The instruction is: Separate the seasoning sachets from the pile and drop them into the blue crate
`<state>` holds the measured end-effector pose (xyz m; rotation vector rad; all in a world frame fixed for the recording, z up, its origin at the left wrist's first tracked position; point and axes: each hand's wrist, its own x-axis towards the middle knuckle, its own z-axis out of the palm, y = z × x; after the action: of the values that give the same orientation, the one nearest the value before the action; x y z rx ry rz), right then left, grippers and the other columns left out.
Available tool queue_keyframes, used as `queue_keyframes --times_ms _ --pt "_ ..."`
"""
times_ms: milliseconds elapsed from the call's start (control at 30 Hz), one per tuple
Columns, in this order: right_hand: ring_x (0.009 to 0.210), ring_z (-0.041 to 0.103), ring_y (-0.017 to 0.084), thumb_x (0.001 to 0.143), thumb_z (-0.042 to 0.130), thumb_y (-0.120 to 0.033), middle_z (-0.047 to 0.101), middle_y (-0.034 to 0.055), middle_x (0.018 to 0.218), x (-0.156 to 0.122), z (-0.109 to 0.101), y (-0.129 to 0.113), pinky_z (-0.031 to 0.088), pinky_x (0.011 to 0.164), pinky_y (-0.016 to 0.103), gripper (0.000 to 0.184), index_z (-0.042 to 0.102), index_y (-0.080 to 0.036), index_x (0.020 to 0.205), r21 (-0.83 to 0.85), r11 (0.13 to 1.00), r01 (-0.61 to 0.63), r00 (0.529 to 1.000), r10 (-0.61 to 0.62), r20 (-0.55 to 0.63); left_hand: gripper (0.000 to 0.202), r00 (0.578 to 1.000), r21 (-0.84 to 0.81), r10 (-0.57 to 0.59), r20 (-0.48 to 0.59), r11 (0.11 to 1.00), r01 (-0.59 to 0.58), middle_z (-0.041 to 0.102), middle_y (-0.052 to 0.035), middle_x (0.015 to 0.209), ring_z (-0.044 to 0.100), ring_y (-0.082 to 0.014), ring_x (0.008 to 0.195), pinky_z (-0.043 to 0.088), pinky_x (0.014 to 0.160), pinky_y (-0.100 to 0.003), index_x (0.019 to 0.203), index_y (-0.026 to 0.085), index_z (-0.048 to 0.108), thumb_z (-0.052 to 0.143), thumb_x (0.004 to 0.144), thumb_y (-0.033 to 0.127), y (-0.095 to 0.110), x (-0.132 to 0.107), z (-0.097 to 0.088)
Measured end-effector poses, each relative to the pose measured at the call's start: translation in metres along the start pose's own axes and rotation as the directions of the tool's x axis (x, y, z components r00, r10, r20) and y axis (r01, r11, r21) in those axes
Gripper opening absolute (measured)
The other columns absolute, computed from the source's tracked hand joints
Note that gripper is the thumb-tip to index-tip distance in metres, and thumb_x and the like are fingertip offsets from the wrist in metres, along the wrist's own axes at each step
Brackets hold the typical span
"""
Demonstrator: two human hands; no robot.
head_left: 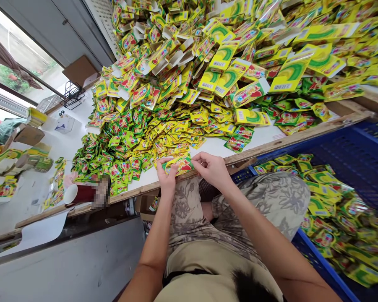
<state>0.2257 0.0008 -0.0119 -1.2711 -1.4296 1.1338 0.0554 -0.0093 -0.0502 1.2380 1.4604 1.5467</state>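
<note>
Just over the table's front edge, my left hand [167, 172] grips a small printed box [183, 164], green and yellow with red fruit pictures. The thumb lies across its front face. At the box's right end is my right hand [212, 167], with thumb and finger pinched together. Whether a flap or something else is between those fingertips is too small to tell. Behind the hands lies a heap of small yellow sachets [166, 134], with green sachets [119, 134] to its left. A few green sachets [239, 138] lie apart on the white tabletop.
A large pile of yellow boxes [223, 54] covers the back of the table. At right, a blue crate [321, 260] holds many filled packs. A dark red cup [83, 193] lies near the table edge at left. A black wire rack [72, 95] stands by the window.
</note>
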Motion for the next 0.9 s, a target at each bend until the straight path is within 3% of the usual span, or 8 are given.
queue_keyframes --times_ms 100,200,467,667,800,900 --pt "0.040 0.053 0.011 0.078 0.055 -0.032 0.059 -0.0025 0.057 0.006 -0.005 0.002 0.039 0.042 0.024 0.015 0.063 -0.020 0.072 0.062 0.997 -0.054 0.982 0.042 0.184 0.047 0.997 0.013 0.003 0.081 1.000 -0.004 0.058 -0.0021 0.098 0.060 -0.0152 0.088 0.049 0.081 -0.027 0.101 0.021 0.055 0.081 0.067 0.041 0.004 0.000 -0.001" --pt "0.037 0.050 0.011 0.076 0.054 -0.030 0.054 -0.0041 0.051 0.011 -0.008 0.006 0.036 0.040 0.023 0.015 0.063 -0.020 0.068 0.054 0.996 -0.077 0.968 0.062 0.241 0.050 0.994 0.021 -0.004 0.108 1.000 0.002 0.057 -0.0017 0.097 0.059 -0.0143 0.087 0.049 0.080 -0.026 0.101 0.021 0.055 0.083 0.064 0.037 0.005 0.000 -0.001" --pt "0.049 0.054 0.013 0.082 0.052 -0.028 0.059 -0.0011 0.060 0.005 0.001 0.007 0.040 0.050 0.025 0.012 0.060 -0.020 0.078 -0.057 0.998 0.032 0.999 -0.031 0.030 0.045 0.999 0.014 -0.030 0.027 0.999 0.030 0.062 -0.0029 0.098 0.062 -0.0150 0.089 0.050 0.084 -0.028 0.101 0.020 0.057 0.081 0.067 0.038 -0.003 0.002 0.004" --pt "0.059 0.057 0.014 0.089 0.049 -0.028 0.062 0.0005 0.069 0.007 0.002 0.002 0.042 0.055 0.025 0.014 0.060 -0.020 0.085 -0.093 0.989 0.113 0.993 -0.115 -0.013 0.044 0.998 -0.012 -0.033 -0.060 0.999 0.033 0.062 -0.0025 0.096 0.062 -0.0147 0.087 0.050 0.083 -0.029 0.103 0.020 0.056 0.079 0.070 0.040 0.002 0.005 0.011" --pt "0.072 0.061 0.017 0.086 0.056 -0.024 0.066 0.0037 0.080 0.019 -0.008 -0.004 0.046 0.064 0.028 0.008 0.063 -0.020 0.085 -0.189 0.941 0.281 0.959 -0.284 0.010 0.036 0.994 0.057 0.088 0.068 0.994 -0.091 0.063 -0.0062 0.101 0.062 -0.0192 0.101 0.047 0.094 -0.034 0.094 0.018 0.060 0.079 0.071 0.039 0.015 0.012 0.016" --pt "0.080 0.062 0.020 0.087 0.054 -0.020 0.066 0.0055 0.083 0.026 -0.016 -0.011 0.047 0.073 0.031 0.013 0.067 -0.021 0.082 -0.289 0.855 0.431 0.902 -0.420 0.100 0.039 0.967 0.051 0.099 0.233 0.992 -0.114 0.065 -0.0047 0.096 0.063 -0.0187 0.094 0.049 0.089 -0.033 0.097 0.019 0.060 0.079 0.070 0.039 0.021 0.020 0.023"
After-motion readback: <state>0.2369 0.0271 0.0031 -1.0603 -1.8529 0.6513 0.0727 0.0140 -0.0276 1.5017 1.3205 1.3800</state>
